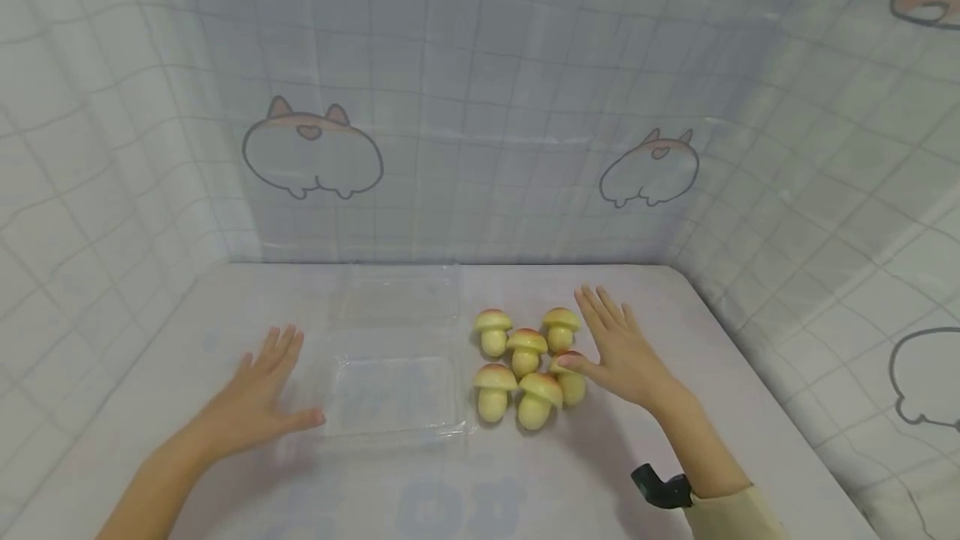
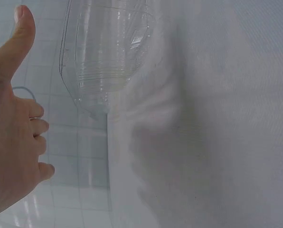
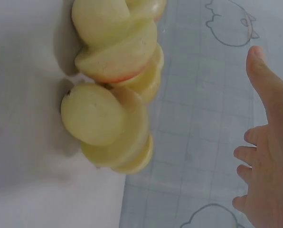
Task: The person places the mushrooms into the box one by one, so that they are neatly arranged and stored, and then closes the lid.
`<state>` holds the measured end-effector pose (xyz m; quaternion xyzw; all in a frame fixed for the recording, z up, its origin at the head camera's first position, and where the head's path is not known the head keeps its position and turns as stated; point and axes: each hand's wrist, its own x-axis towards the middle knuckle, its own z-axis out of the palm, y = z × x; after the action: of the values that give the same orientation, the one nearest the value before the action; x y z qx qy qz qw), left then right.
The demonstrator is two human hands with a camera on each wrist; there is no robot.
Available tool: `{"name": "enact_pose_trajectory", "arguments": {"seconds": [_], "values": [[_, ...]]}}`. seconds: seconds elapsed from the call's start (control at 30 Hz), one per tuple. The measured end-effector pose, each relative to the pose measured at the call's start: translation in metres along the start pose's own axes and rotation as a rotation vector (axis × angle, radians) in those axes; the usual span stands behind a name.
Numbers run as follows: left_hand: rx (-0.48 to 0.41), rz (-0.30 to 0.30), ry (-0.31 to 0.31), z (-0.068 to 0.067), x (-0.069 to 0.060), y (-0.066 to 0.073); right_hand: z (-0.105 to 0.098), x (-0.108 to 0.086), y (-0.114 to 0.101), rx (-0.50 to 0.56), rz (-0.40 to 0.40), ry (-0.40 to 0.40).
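Several yellow toy mushrooms point(image 1: 527, 342) with reddish cap tops stand close together on the white table. To their left lies a clear plastic clamshell box point(image 1: 393, 394), its lid point(image 1: 397, 294) folded back toward the far edge. My left hand point(image 1: 255, 402) hovers left of the box, fingers spread, holding nothing; the left wrist view shows the box point(image 2: 108, 47) beyond the thumb. On the other side, my right hand point(image 1: 622, 357) is held over the table beside the mushrooms, fingers extended, its thumb overlapping one cap in the head view. The right wrist view shows mushrooms point(image 3: 94, 114) apart from that hand.
Gridded curtains point(image 1: 480, 107) printed with cartoon animal rears surround the white table point(image 1: 247, 290) at the back and both sides. A black strap piece point(image 1: 660, 487) sticks out from the right wrist near the sleeve point(image 1: 731, 515).
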<state>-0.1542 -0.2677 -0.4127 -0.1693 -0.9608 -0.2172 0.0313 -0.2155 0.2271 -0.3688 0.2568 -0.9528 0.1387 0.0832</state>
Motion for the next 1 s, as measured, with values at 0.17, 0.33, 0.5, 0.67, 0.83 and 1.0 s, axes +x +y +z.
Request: {"name": "enact_pose_trajectory", "arguments": {"seconds": [0.17, 0.33, 0.5, 0.67, 0.83, 1.0], "values": [[-0.021, 0.011, -0.006, 0.002, -0.003, 0.005, 0.004, 0.005, -0.009, 0.03, -0.024, -0.008], [-0.04, 0.022, -0.012, 0.008, -0.005, 0.005, 0.009, 0.01, -0.014, 0.047, -0.047, -0.017], [-0.049, 0.03, -0.021, 0.014, -0.007, 0.006, 0.014, 0.012, -0.018, 0.052, -0.084, -0.015], [-0.033, 0.033, -0.034, 0.016, -0.009, 0.011, 0.02, 0.009, -0.02, 0.053, -0.154, 0.013], [-0.017, 0.036, -0.024, 0.015, -0.008, 0.016, 0.025, 0.005, -0.022, 0.037, -0.232, 0.11], [-0.015, 0.024, -0.023, 0.016, -0.01, 0.017, 0.031, 0.003, -0.025, 0.021, -0.295, 0.226]]}}
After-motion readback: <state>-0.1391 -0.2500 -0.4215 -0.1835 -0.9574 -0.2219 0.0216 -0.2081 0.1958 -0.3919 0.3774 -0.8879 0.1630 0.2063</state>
